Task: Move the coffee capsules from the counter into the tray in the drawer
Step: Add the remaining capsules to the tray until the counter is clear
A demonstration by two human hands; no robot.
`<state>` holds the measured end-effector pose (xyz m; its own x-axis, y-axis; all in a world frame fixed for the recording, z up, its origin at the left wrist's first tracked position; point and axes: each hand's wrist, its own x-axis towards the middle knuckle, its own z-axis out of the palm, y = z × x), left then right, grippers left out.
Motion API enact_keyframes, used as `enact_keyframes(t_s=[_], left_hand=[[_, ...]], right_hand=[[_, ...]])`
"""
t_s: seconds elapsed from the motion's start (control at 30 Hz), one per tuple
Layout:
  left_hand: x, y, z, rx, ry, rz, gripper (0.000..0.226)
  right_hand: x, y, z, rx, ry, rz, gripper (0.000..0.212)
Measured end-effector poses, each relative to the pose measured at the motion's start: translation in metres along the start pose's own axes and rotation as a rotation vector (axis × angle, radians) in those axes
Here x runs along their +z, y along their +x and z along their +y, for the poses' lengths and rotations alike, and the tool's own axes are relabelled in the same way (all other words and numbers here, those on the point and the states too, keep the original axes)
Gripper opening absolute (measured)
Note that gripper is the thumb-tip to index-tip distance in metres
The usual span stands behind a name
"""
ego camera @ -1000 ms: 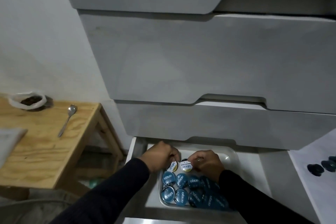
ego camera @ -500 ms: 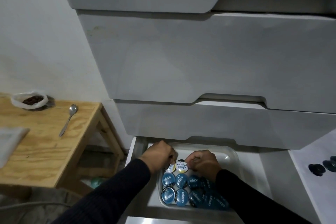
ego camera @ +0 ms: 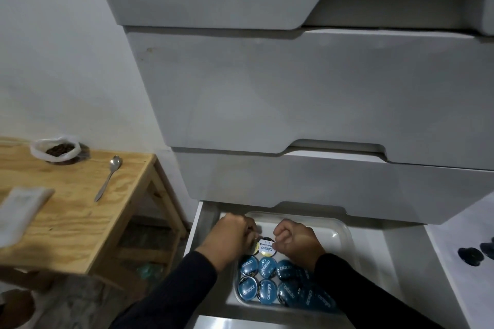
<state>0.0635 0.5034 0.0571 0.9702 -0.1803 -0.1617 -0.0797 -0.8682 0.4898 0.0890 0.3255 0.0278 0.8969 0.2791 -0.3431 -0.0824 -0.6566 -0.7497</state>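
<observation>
Drawer: pulled open beneath stacked grey fronts.
Tray: inside drawer, front rows filled with blue capsules.
Left hand: curled, contents hidden.
Right hand: pinching white-lidded capsule, now lower, nearly seated behind blue rows.
Counter capsules: right of drawer, awaiting transfer.

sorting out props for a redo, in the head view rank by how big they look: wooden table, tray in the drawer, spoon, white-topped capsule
1. wooden table
2. tray
3. spoon
4. white-topped capsule

The table sits nearer the camera's edge, yet the order looks clear.
</observation>
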Motion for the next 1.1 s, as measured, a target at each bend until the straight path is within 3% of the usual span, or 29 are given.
enact_keyframes(t_s=[0.2,0.37,0.73,0.93,1.1], left_hand=[[0.011,-0.033,0.024,-0.108,0.048,0.214,0.028],[0.017,-0.050,0.042,-0.175,0.113,0.289,0.037],[0.032,-0.056,0.115,-0.212,0.121,0.299,0.056],[0.063,-0.034,0.199,-0.151,0.011,0.411,0.049],[0.109,-0.011,0.297,-0.060,-0.110,0.408,0.045]], right_hand=[[0.006,-0.019,-0.012,-0.203,-0.341,0.128,0.033],[0.018,-0.051,-0.010,-0.534,-0.576,0.514,0.027],[-0.023,-0.084,0.024,-0.672,-0.666,0.657,0.041],[-0.102,-0.108,0.081,-0.592,-0.643,0.617,0.037],[-0.183,-0.137,0.145,-0.493,-0.559,0.649,0.037]])
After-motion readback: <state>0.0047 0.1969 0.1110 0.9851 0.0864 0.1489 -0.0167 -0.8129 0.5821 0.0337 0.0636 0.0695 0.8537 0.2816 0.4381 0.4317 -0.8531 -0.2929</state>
